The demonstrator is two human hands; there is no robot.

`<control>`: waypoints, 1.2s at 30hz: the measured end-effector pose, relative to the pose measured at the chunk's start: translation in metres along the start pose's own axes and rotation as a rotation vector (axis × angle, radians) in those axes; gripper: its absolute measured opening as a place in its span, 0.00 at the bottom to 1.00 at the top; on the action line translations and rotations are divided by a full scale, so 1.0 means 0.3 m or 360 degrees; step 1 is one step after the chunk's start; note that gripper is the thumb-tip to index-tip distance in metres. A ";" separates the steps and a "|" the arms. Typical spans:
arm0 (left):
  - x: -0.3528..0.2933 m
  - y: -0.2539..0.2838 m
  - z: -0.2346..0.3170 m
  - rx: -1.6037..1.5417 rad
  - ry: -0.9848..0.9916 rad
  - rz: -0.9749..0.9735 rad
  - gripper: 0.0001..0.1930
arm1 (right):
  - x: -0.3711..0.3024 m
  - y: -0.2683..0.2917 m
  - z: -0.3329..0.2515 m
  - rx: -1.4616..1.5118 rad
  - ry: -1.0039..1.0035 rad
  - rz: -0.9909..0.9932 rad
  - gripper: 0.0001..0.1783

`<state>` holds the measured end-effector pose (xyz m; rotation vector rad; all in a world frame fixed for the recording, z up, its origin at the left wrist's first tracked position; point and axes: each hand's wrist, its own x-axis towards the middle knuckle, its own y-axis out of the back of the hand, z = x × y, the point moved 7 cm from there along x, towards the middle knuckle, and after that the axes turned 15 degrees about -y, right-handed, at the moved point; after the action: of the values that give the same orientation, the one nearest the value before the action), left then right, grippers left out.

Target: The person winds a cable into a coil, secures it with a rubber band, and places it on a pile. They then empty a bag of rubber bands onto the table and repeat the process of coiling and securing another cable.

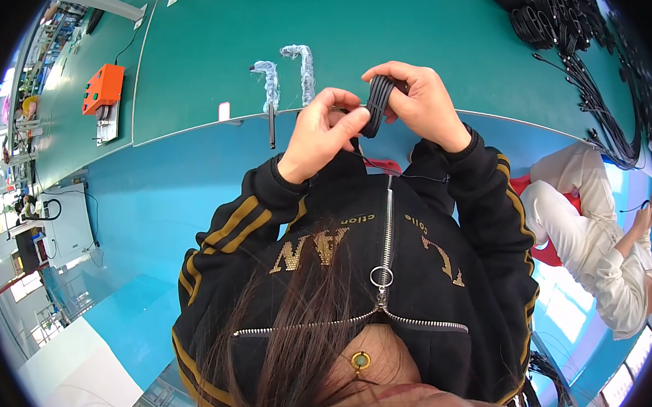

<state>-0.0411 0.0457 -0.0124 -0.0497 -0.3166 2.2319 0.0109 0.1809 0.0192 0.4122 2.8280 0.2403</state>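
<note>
A coiled black cable (377,107) is held up between my two hands, just over the near edge of the green table (224,40). My right hand (422,101) is closed round the coil's upper right side, fingers curled over its top. At the coil's left side my left hand (324,129) pinches with thumb and forefinger against it. A loose cable end (410,176) trails below, across my black jacket. Two bent pegs wrapped in pale blue cloth, a left one (270,84) and a right one (306,72), stand at the table edge left of my hands.
An orange box (104,89) sits on the table at the left. Several bundles of black cable (546,23) lie at the far right, with more cable (607,120) along the right edge. A co-worker in white (600,235) sits to the right, holding a thin cable.
</note>
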 end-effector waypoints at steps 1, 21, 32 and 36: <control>-0.008 -0.022 -0.001 -0.0054 0.0103 -0.0017 0.17 | 0.002 -0.001 -0.001 -0.0010 0.0001 -0.0005 0.16; 0.026 -0.069 0.004 -0.0213 -0.0030 -0.0157 0.24 | -0.042 -0.030 0.055 0.0683 0.0001 -0.0451 0.21; 0.038 -0.076 -0.002 -0.0195 -0.0071 -0.0178 0.23 | -0.030 -0.006 0.064 0.0590 -0.0020 -0.0266 0.18; 0.040 -0.073 -0.004 -0.0168 -0.0048 -0.0191 0.23 | -0.015 -0.011 0.086 0.0463 -0.0026 -0.0269 0.19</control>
<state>-0.0316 0.0683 -0.0072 -0.0520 -0.4422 2.0974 0.0218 0.1796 -0.0047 0.2282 2.8664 -0.2097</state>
